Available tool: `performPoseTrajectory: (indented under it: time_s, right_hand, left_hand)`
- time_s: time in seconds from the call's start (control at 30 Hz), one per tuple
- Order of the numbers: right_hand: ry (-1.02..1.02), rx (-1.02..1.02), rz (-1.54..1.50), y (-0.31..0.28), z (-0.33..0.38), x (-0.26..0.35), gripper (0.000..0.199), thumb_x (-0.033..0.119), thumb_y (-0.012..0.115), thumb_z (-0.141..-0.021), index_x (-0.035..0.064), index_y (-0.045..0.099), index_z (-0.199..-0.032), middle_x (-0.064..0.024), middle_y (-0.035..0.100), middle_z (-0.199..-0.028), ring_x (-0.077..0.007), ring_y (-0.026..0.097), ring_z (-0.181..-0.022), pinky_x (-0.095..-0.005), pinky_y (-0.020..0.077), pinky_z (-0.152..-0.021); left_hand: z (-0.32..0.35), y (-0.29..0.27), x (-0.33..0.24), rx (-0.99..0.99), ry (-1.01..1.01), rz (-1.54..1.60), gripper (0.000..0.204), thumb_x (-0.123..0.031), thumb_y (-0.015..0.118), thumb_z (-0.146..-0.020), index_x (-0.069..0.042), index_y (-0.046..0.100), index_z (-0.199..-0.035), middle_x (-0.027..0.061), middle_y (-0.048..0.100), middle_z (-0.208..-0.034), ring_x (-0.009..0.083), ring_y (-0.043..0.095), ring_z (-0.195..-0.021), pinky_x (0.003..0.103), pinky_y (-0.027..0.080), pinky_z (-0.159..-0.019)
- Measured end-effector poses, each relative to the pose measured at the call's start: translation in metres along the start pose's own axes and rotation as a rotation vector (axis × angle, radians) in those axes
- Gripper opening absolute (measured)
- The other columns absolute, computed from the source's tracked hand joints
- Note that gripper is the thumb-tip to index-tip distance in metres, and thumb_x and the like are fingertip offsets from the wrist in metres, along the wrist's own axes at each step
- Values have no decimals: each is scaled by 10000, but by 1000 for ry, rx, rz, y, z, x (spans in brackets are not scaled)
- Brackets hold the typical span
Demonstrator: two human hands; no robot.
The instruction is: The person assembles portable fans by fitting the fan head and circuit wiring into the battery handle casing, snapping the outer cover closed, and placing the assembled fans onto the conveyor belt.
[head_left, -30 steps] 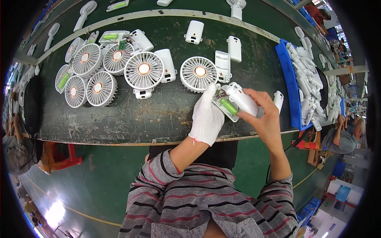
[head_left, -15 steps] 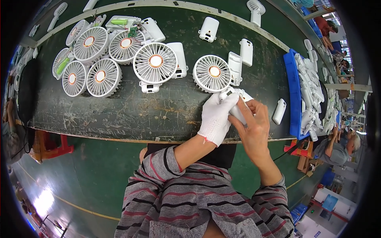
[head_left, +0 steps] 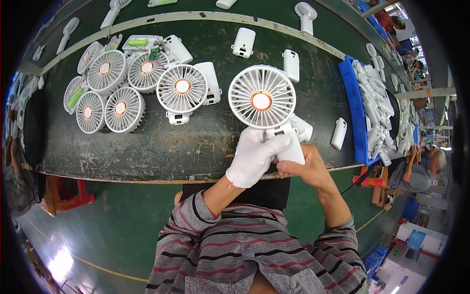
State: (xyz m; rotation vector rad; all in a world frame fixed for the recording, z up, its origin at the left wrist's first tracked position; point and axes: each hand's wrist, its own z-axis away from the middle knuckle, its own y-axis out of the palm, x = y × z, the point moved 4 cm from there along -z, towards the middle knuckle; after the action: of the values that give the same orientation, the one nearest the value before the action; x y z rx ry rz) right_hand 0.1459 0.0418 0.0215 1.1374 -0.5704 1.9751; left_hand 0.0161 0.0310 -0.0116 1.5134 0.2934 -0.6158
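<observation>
I hold a small white handheld fan point(head_left: 262, 101) with an orange hub upright above the near edge of the dark workbench point(head_left: 161, 147). My left hand point(head_left: 253, 156), in a white glove, grips its handle just below the round grille. My bare right hand point(head_left: 307, 169) clasps the lower handle from the right. Both hands touch each other around the handle.
Several finished white fans point(head_left: 182, 89) lie grouped at the bench's left. Loose white handle shells point(head_left: 244, 42) lie farther back and one point(head_left: 339, 133) to my right. A blue tray point(head_left: 358, 112) full of white parts stands at the right. Other workers sit at far right.
I was pressing a white handle shell with a green cell at the bench edge. Now a complete fan from the bench is raised upright in both hands.
</observation>
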Motion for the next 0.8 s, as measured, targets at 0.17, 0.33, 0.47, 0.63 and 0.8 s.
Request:
performPoseTrajectory:
  time_s: [0.17,0.33,0.47,0.63,0.8]
  right_hand:
    - [-176,-59,183,6,5,20,221,167,707,-797,-21,628,-882,-42,622,-696,-86,582,-619,-237,469,-557]
    - [-161,-54,191,5,-7,23,213,145,687,-803,-21,607,-909,-45,616,-710,-93,582,-621,-241,470,-558]
    - [-90,-72,224,8,-12,17,219,123,682,-805,-24,591,-939,-49,616,-746,-100,590,-644,-238,484,-575]
    - [-164,-128,240,4,-18,9,272,168,687,-803,-22,583,-966,-61,618,-756,-107,587,-654,-254,476,-576]
    - [94,511,-633,4,-25,-2,674,585,530,-840,-25,479,-1123,-97,546,-763,-148,498,-546,-267,396,-480]
  left_hand:
    - [3,16,-19,22,0,-39,531,-115,621,-831,55,395,-1279,160,574,-1138,248,586,-1042,370,480,-915]
    - [3,0,-16,-199,77,-148,317,1,548,-829,37,530,-1143,58,609,-1007,92,567,-863,242,470,-738]
    - [2,-4,-12,-268,120,-164,310,-1,559,-830,38,528,-1137,48,609,-993,85,554,-855,239,462,-739]
    - [-7,-7,-13,-239,111,-192,309,2,545,-834,39,528,-1141,54,613,-988,89,561,-860,247,465,-759]
    - [-10,-7,-25,-5,-66,-338,470,-19,502,-811,69,426,-1267,104,559,-1148,170,540,-1052,303,411,-935]
